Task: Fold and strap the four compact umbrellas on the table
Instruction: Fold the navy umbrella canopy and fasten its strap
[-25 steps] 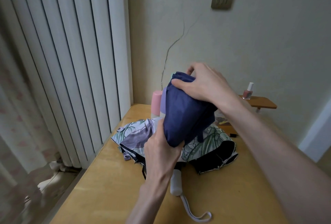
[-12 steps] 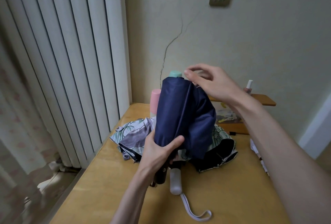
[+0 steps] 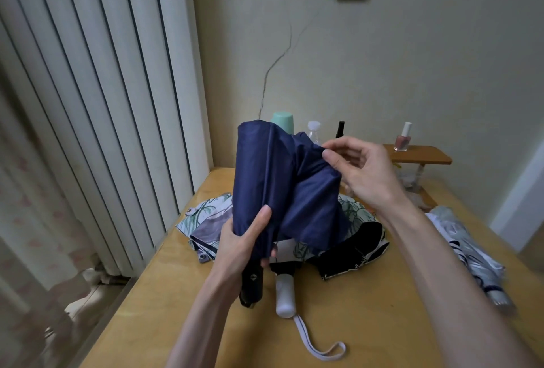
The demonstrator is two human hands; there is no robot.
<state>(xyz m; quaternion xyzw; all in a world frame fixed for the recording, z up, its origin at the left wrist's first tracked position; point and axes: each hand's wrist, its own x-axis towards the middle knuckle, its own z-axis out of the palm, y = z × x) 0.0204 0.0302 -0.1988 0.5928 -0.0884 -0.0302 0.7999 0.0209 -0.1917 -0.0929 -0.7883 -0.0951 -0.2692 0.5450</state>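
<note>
A navy blue compact umbrella (image 3: 282, 188) stands upright above the wooden table (image 3: 182, 309), its black handle at the bottom. My left hand (image 3: 244, 247) grips its lower end, just above the handle. My right hand (image 3: 362, 173) pinches a loose fold of navy cloth at the upper right. Behind it lies a leaf-patterned umbrella (image 3: 212, 220) with a black lining, loose and spread, its white handle (image 3: 285, 294) and strap pointing at me. A grey-white striped umbrella (image 3: 468, 253) lies at the right, partly under my forearm.
At the back of the table stand a mint green bottle (image 3: 283, 123), a clear bottle (image 3: 313, 131) and a black tube (image 3: 341, 129). A nail polish bottle (image 3: 403, 138) sits on a small wooden shelf (image 3: 424, 156). White vertical blinds (image 3: 97, 103) hang along the left.
The navy umbrella has been turned from tilted to upright. My right hand left its top and now pinches a fold on the right side. My left hand kept its grip low down.
</note>
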